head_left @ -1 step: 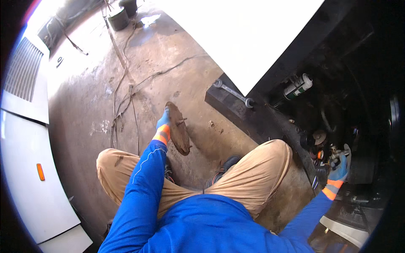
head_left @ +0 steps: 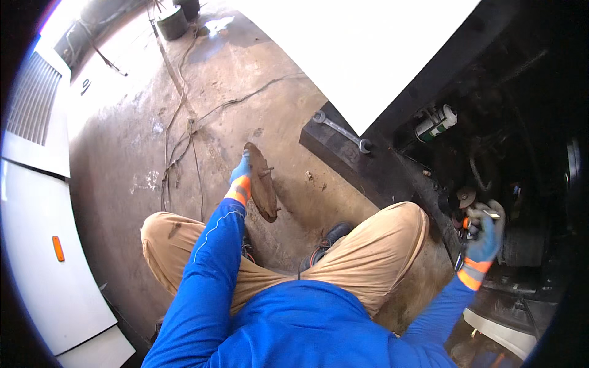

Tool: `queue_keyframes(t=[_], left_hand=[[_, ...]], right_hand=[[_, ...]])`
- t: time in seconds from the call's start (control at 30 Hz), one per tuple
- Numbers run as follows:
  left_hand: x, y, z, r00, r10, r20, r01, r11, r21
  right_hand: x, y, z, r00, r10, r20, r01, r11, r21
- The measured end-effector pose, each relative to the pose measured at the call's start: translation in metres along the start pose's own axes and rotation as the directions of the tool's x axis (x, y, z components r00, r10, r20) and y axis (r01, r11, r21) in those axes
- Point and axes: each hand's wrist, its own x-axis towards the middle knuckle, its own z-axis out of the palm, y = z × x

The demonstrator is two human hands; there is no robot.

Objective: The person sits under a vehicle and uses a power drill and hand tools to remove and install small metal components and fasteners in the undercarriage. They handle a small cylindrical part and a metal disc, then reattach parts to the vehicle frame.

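A person sits on the workshop floor (head_left: 288, 122) with knees spread, one shoe (head_left: 334, 233) showing between the legs. The left hand (head_left: 241, 173), stretched ahead, holds a disc-shaped metal part (head_left: 262, 183) standing on edge on the floor just in front of the left knee. To the right, the right hand (head_left: 486, 233) reaches into a vehicle's wheel well, closed on a small tool (head_left: 491, 214) beside the hub. A spanner (head_left: 341, 130) lies on the block (head_left: 343, 159) ahead of the right knee. Cables (head_left: 184, 132) trail across the floor beyond the disc, toward a bucket (head_left: 173, 24) at the far end. Another vehicle's body panel (head_left: 43, 245) runs along the left.
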Motion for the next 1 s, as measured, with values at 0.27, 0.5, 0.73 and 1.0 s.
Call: queue_keyframes(t=[0.27, 0.5, 0.73, 1.0], left_hand=[[-0.026, 0.017, 0.007, 0.997, -0.047, -0.065, 0.055, 0.991, 0.122], [0.013, -0.001, -0.033, 0.999, -0.036, -0.031, 0.034, 0.998, -0.045], [-0.042, 0.041, 0.003, 0.982, -0.073, -0.175, 0.118, 0.958, 0.262], [-0.063, 0.056, 0.01, 0.978, -0.075, -0.195, 0.151, 0.9, 0.409]], right_hand=[[-0.052, 0.147, 0.316, 0.676, 0.211, 0.706, -0.369, 0.926, 0.077], [-0.112, 0.22, 0.432, 0.53, 0.479, 0.7, -0.641, 0.766, -0.039], [-0.11, 0.225, 0.449, 0.46, 0.521, 0.719, -0.744, 0.668, -0.008], [-0.097, 0.227, 0.444, 0.247, 0.488, 0.837, -0.819, 0.567, -0.089]])
